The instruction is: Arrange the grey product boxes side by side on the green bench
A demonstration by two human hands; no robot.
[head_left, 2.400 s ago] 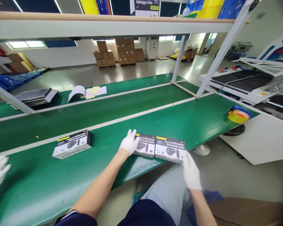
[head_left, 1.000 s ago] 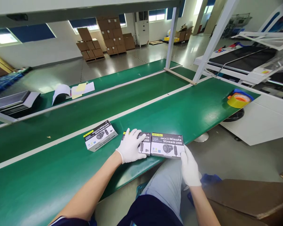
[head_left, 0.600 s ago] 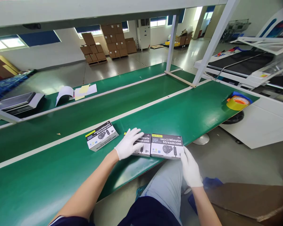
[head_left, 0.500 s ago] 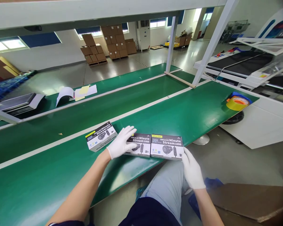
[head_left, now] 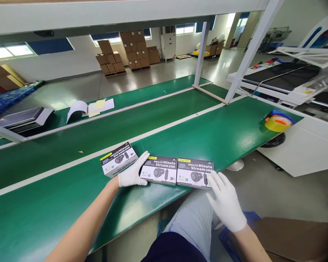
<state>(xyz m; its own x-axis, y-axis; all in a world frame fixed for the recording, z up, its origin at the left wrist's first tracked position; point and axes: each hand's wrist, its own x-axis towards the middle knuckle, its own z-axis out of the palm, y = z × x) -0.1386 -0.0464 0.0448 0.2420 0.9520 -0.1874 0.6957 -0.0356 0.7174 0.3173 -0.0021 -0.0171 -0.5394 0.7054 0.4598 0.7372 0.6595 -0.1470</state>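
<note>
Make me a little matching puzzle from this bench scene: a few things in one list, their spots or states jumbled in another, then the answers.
Things:
1. left box
2. middle box
3. right box
4. tape roll

Places or states:
A. at the bench's far right end
B. turned askew, beside the left hand
C. by the right hand, at the bench edge
D. lying between two other boxes

Pairs: 1-B, 2-D, 3-C, 4-A
</note>
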